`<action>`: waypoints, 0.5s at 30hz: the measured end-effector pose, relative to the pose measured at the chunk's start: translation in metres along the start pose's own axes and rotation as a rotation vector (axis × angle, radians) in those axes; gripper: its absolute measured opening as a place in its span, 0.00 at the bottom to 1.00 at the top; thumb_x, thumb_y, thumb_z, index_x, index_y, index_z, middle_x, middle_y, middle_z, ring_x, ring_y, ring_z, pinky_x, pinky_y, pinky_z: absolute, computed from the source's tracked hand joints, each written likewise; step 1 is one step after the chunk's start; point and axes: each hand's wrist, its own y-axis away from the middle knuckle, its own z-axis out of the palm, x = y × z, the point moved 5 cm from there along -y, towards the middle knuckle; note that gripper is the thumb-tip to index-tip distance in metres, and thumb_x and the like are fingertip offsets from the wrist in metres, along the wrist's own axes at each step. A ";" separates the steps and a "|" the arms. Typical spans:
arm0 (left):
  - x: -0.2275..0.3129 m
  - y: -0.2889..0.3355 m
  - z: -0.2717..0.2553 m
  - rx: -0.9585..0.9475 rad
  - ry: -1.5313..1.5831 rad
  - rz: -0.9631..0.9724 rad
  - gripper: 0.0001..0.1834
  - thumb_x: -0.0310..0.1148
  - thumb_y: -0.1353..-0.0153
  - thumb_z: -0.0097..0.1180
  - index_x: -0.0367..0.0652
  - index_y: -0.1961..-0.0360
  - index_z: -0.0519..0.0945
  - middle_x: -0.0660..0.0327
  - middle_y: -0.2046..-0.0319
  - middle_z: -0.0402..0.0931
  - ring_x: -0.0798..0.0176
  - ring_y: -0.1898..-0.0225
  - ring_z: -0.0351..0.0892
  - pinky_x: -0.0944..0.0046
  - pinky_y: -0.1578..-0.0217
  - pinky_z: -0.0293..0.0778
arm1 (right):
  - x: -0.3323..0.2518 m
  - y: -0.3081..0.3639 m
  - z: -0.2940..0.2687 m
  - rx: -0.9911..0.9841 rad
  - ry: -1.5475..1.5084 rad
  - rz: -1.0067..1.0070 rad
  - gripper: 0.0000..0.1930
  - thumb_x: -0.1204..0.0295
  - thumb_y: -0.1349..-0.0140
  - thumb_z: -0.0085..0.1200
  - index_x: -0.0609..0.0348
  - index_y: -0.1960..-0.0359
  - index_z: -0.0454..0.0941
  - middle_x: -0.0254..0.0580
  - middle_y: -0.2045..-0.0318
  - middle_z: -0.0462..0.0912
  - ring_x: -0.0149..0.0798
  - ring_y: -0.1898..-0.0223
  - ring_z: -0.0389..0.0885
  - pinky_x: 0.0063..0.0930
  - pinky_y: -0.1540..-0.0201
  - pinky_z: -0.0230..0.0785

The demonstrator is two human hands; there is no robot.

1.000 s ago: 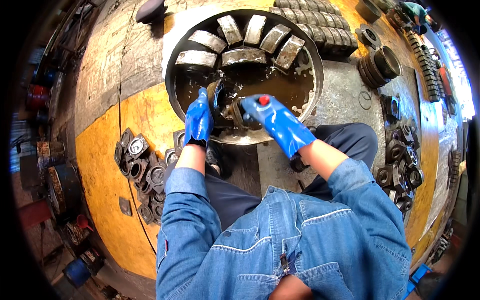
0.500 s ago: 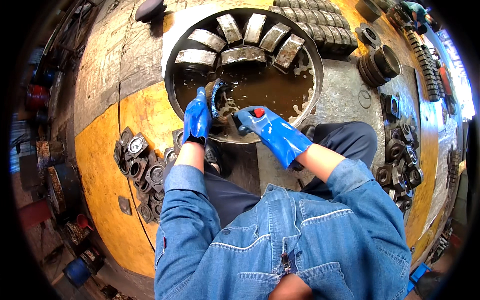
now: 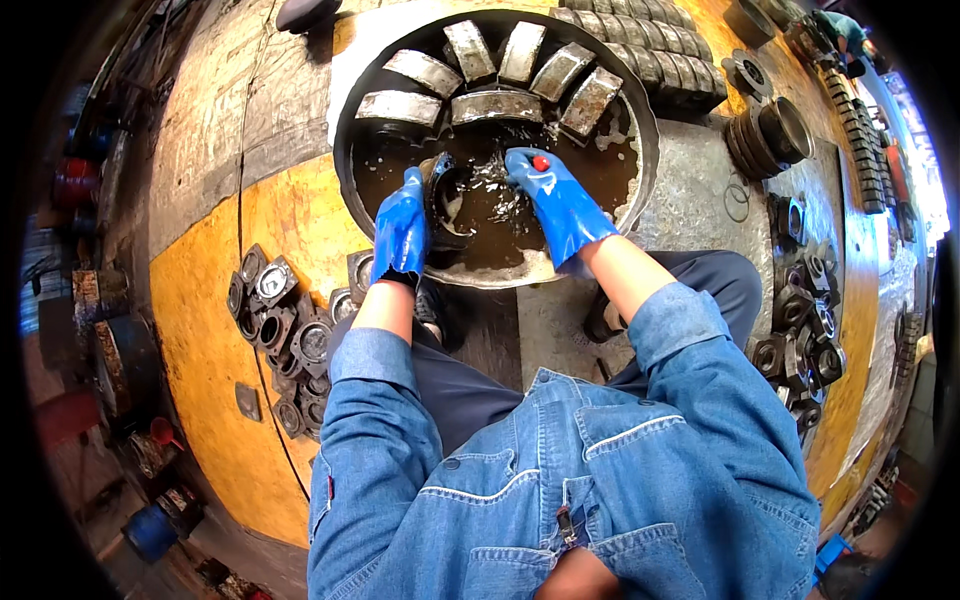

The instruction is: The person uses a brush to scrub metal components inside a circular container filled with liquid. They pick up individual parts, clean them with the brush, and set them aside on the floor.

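A wet, dark, curved metal part (image 3: pixel 436 205) stands tilted over the round metal basin (image 3: pixel 648 150), at its near left side. My left hand (image 3: pixel 401 225), in a blue rubber glove, is closed round the part's left side. My right hand (image 3: pixel 555 195), gloved the same way, is closed over the brown liquid (image 3: pixel 490 220). A red-ended tool (image 3: pixel 541 162) pokes out of its grip; the tool's other end is lost in splashing liquid. Several curved metal blocks (image 3: pixel 497 106) with pale, scuffed faces lie fanned along the basin's far side.
Square metal flanges (image 3: pixel 272 325) are heaped on the yellow floor at left, and more dark metal parts (image 3: pixel 800 330) at right. Rows of metal blocks (image 3: pixel 665 65) stand beyond the basin. Metal rings (image 3: pixel 770 135) sit at its right. Far right, another person (image 3: pixel 845 35) bends over.
My right hand has moved away from the curved part, farther out and to the right, with the red-ended tool. Liquid now splashes beside it. My left hand still grips the part.
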 end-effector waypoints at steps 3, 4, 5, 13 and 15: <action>0.007 0.000 0.003 -0.023 -0.044 0.055 0.31 0.49 0.15 0.36 0.31 0.38 0.80 0.37 0.45 0.85 0.40 0.42 0.84 0.51 0.41 0.75 | 0.014 -0.005 -0.008 -0.019 0.191 0.008 0.14 0.61 0.30 0.59 0.57 0.55 0.88 0.32 0.67 0.86 0.30 0.62 0.80 0.30 0.53 0.77; 0.011 0.001 0.004 -0.035 -0.060 0.066 0.30 0.48 0.15 0.35 0.31 0.38 0.79 0.37 0.46 0.85 0.40 0.42 0.84 0.50 0.41 0.75 | 0.017 0.000 -0.007 -0.037 0.189 -0.002 0.13 0.61 0.31 0.59 0.56 0.56 0.88 0.33 0.68 0.86 0.30 0.63 0.80 0.30 0.54 0.77; 0.013 0.004 0.004 -0.034 -0.094 0.066 0.29 0.46 0.15 0.35 0.31 0.38 0.79 0.36 0.46 0.85 0.39 0.42 0.84 0.50 0.42 0.75 | 0.022 0.011 -0.006 -0.053 0.187 -0.012 0.13 0.61 0.31 0.58 0.55 0.57 0.88 0.34 0.68 0.86 0.30 0.64 0.80 0.30 0.55 0.77; -0.002 -0.006 0.001 0.008 -0.230 0.128 0.22 0.34 0.16 0.39 0.34 0.32 0.75 0.36 0.48 0.85 0.36 0.48 0.86 0.47 0.48 0.80 | -0.009 0.066 -0.002 -0.294 -0.010 0.231 0.22 0.58 0.24 0.60 0.62 0.41 0.83 0.39 0.57 0.89 0.30 0.57 0.86 0.25 0.49 0.77; 0.000 -0.003 0.000 0.023 -0.235 0.162 0.23 0.38 0.17 0.39 0.32 0.36 0.77 0.36 0.50 0.85 0.37 0.49 0.86 0.46 0.48 0.79 | -0.014 0.062 0.001 -0.198 -0.234 0.226 0.20 0.59 0.24 0.59 0.62 0.41 0.83 0.39 0.55 0.89 0.30 0.56 0.87 0.23 0.48 0.77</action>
